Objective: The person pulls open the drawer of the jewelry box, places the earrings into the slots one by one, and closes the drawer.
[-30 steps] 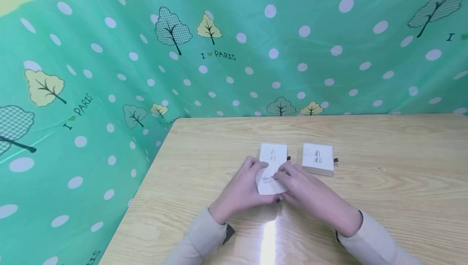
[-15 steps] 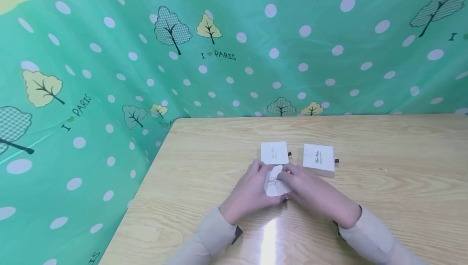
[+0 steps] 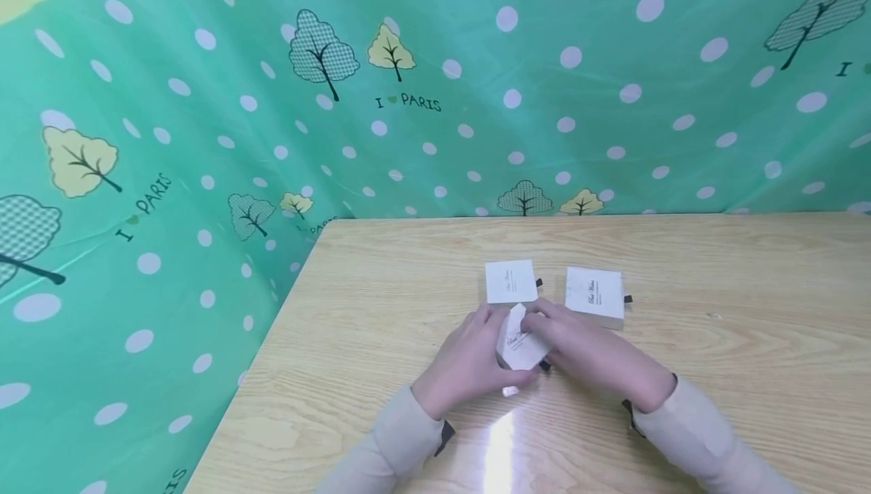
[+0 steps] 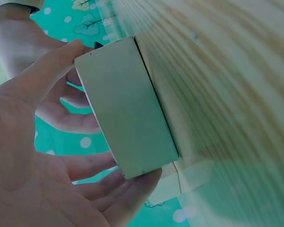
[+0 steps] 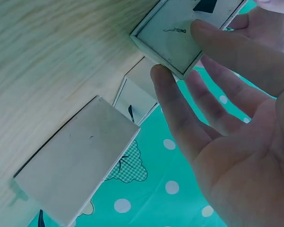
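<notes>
Both hands hold a small white box with dark lettering on its lid, turned at an angle close over the table. The left hand grips it from the left, thumb at the near end and fingers at the far end; the left wrist view shows a plain side of the box between them. From the right, the right hand pinches it. In the right wrist view, that thumb lies on the box end beside a black pull tab, and the index finger is at its edge.
Two similar white boxes lie on the wooden table: a left box just beyond the hands and a right box. Each has a black tab on its right. A green dotted cloth hangs behind and at left.
The held box has shifted slightly right and turned, drawing off the left box, which now shows more fully. The left hand has moved right with it. Both hands keep their hold.
</notes>
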A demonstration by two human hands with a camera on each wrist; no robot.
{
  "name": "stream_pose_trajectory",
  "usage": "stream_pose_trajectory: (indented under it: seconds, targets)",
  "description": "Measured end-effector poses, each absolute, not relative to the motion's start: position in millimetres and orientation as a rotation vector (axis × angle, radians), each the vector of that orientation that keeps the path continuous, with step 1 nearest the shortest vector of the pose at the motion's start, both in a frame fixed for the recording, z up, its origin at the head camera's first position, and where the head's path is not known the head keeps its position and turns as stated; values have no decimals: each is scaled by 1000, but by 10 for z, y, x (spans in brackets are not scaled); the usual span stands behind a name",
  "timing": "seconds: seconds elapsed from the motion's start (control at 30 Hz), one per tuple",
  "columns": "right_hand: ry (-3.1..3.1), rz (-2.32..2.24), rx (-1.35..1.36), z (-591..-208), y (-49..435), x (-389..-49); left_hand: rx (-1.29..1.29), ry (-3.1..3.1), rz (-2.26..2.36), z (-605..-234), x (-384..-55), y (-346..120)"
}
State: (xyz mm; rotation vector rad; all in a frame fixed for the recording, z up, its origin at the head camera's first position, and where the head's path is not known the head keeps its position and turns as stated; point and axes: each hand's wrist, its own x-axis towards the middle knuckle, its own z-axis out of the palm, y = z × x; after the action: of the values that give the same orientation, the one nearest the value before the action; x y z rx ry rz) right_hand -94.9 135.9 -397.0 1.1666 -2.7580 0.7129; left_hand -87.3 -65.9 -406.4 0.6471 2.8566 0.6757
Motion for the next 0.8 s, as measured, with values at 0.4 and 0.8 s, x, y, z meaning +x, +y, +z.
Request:
stream_pose_trajectory:
  seconds: [0.4,0.8]
  targets:
    - [-2848,646,1062,-3875,1520,-928,711,2785,682,-3966,-962,-821]
    - [-3018,699,934,-3898,1656,-885,1120,2642,624,-3879,-1143,-801]
